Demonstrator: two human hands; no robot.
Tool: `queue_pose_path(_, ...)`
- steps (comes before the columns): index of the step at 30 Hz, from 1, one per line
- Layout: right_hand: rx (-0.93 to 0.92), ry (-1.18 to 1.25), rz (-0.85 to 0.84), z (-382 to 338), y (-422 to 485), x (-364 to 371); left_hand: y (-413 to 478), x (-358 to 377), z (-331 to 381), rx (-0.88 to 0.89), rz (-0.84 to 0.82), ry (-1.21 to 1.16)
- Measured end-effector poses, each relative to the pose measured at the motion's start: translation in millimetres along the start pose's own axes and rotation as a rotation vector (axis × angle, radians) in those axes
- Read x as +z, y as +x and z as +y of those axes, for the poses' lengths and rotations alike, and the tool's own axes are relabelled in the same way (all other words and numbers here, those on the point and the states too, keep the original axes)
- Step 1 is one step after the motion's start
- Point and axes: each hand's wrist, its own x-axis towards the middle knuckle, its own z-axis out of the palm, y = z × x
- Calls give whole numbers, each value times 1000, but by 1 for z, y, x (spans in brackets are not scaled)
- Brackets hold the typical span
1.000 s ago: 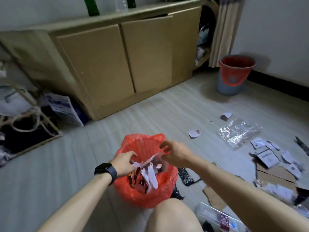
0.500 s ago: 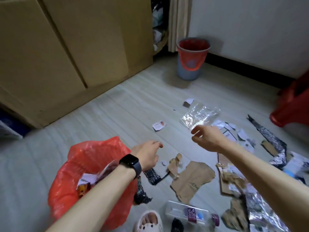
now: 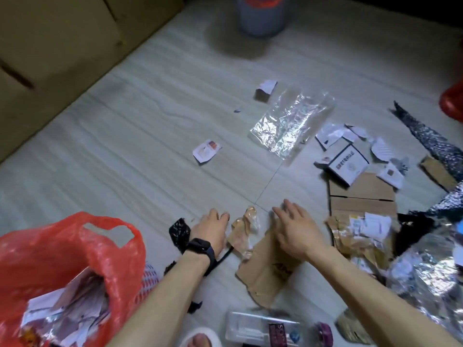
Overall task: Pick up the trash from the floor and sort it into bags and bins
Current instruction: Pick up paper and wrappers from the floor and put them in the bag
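Two hands: over littered floor [image 3: 150, 171]
Left hand [image 3: 213, 229]: beside crumpled paper [image 3: 241, 231] (grip unclear)
Right hand [image 3: 297, 230]: fingers spread, empty, above torn cardboard [image 3: 265, 271]

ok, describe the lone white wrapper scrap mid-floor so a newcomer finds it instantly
From the grey bin at the top, come down to the clear plastic sheet. The wrapper scrap lies left of its near end, alone on the floor: white with an orange-red patch.
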Motion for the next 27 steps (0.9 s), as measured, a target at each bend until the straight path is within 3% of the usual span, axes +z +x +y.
queue_pose_path(5, 19, -61, 44, 3, 16, 16, 27, 1, -11, 17, 36, -83)
queue_pose_path(10, 19, -30, 53, -1, 56, -9, 81, -53, -33, -167, 249, -261)
queue_pose_path(13, 29, -25, 39, -4, 78, -24, 114, -86, -47, -162, 372, -288)
queue_pose_path(19, -24, -128, 44, -13, 97, -47, 148, -104, -56, -202, 188, -242)
queue_pose_path(24, -131, -108, 115, -26, 134, -86, 152, -91, -64, -207, 281, -71)
queue_pose_path(27, -147, -64, 191, -40, 176, -115, 163, -95, -71, -213, 302, -138)
